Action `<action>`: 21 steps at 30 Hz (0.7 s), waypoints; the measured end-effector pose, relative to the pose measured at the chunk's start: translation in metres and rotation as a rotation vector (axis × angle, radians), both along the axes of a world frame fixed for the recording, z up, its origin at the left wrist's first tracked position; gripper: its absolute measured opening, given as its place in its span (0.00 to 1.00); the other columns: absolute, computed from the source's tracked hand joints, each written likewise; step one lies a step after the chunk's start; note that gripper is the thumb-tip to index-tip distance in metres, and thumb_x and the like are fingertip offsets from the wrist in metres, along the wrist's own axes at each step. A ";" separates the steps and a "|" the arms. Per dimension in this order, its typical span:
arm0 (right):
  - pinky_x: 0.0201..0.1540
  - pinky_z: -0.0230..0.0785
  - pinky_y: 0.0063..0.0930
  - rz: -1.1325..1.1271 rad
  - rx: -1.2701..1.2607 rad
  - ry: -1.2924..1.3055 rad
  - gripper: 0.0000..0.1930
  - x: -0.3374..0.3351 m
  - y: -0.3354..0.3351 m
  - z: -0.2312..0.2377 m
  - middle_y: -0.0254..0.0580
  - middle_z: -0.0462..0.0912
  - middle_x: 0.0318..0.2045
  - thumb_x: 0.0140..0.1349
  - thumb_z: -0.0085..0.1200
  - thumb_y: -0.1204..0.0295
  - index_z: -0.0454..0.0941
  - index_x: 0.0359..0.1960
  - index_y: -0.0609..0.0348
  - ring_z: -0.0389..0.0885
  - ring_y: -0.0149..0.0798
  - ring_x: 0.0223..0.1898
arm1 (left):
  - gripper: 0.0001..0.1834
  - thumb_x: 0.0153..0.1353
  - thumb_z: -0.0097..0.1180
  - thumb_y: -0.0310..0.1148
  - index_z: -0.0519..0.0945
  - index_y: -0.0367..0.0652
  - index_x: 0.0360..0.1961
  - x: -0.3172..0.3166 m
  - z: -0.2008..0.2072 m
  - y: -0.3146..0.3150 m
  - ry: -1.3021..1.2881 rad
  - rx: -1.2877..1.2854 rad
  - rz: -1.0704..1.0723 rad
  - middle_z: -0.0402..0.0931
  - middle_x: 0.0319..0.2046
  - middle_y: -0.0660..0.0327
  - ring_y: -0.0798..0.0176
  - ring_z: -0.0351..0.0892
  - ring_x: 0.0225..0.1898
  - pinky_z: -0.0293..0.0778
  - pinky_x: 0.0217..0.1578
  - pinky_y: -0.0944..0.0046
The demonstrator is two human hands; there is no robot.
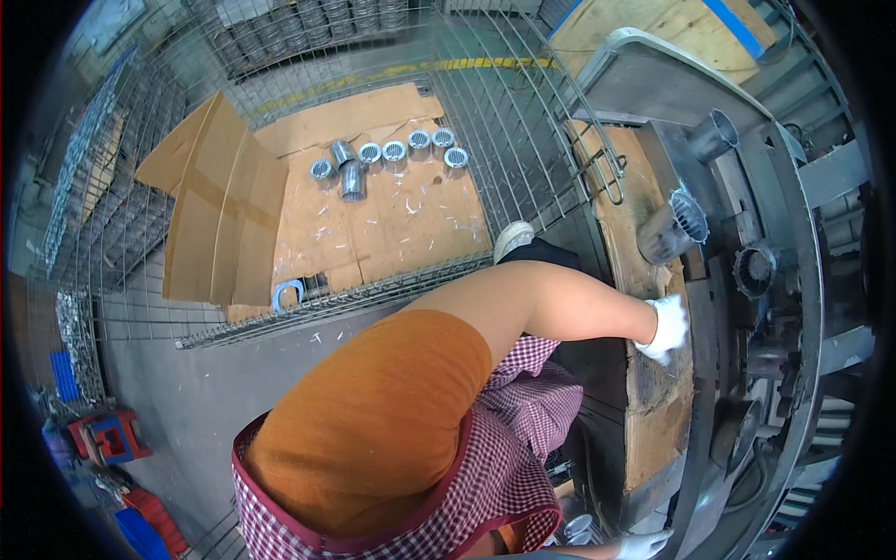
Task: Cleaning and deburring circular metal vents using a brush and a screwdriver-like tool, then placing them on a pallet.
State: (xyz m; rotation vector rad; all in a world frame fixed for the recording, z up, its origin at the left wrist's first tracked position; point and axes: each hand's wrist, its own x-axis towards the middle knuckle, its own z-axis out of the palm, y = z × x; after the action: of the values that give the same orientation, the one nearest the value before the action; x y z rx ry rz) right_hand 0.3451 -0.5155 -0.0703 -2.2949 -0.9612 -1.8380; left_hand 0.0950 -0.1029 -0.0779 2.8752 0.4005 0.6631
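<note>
My left arm, in an orange sleeve, reaches across to the right. Its white-gloved left hand (665, 329) is at the cardboard (658, 397) covering the bench, with the fingers bent down and partly hidden. Just beyond it on the bench stands a metal cylinder with a jagged rim (674, 229). Low in the view, by the bench's near end, my gloved right hand (644, 544) has its fingers stretched out, and nothing shows in it. A darker round metal part (754, 269) sits in the machine to the right of my left hand.
A wire cage (401, 291) at the left has a cardboard floor bearing several metal cylinders (394, 151) and an upright folded cardboard sheet (224, 210). Its open mesh side (509, 103) stands near the bench. Red and blue bins (149, 523) lie at lower left.
</note>
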 end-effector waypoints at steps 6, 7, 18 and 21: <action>0.28 0.72 0.35 0.043 -0.031 -0.049 0.09 0.003 -0.002 -0.001 0.40 0.84 0.30 0.67 0.51 0.68 0.80 0.45 0.52 0.81 0.43 0.27 | 0.27 0.57 0.51 0.60 0.82 0.52 0.47 -0.003 0.003 0.003 0.340 -0.063 -0.099 0.77 0.48 0.60 0.53 0.74 0.51 0.64 0.51 0.49; 0.28 0.72 0.34 0.052 -0.022 -0.050 0.09 0.005 -0.003 -0.003 0.40 0.84 0.30 0.67 0.52 0.68 0.80 0.45 0.52 0.81 0.43 0.27 | 0.27 0.57 0.51 0.60 0.82 0.52 0.47 -0.003 0.004 0.004 0.341 -0.060 -0.101 0.77 0.48 0.60 0.53 0.74 0.51 0.64 0.51 0.49; 0.28 0.73 0.32 0.023 0.071 0.093 0.08 0.012 -0.009 -0.009 0.38 0.84 0.30 0.67 0.53 0.67 0.82 0.44 0.51 0.81 0.40 0.26 | 0.15 0.56 0.55 0.46 0.81 0.50 0.39 0.002 0.010 -0.007 -0.237 -0.004 0.028 0.74 0.36 0.59 0.55 0.72 0.41 0.63 0.41 0.54; 0.28 0.73 0.32 -0.001 0.041 0.032 0.08 0.006 -0.005 -0.006 0.38 0.84 0.30 0.67 0.53 0.67 0.82 0.44 0.50 0.81 0.40 0.26 | 0.15 0.55 0.56 0.46 0.80 0.51 0.39 0.003 0.014 -0.006 -0.344 0.036 0.032 0.72 0.35 0.60 0.56 0.71 0.38 0.62 0.38 0.55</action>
State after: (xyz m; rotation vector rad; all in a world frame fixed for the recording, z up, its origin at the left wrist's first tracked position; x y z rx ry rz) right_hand 0.3514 -0.5204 -0.0759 -2.2950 -0.9095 -1.7979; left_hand 0.0979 -0.1092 -0.0644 2.7145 0.3859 1.1556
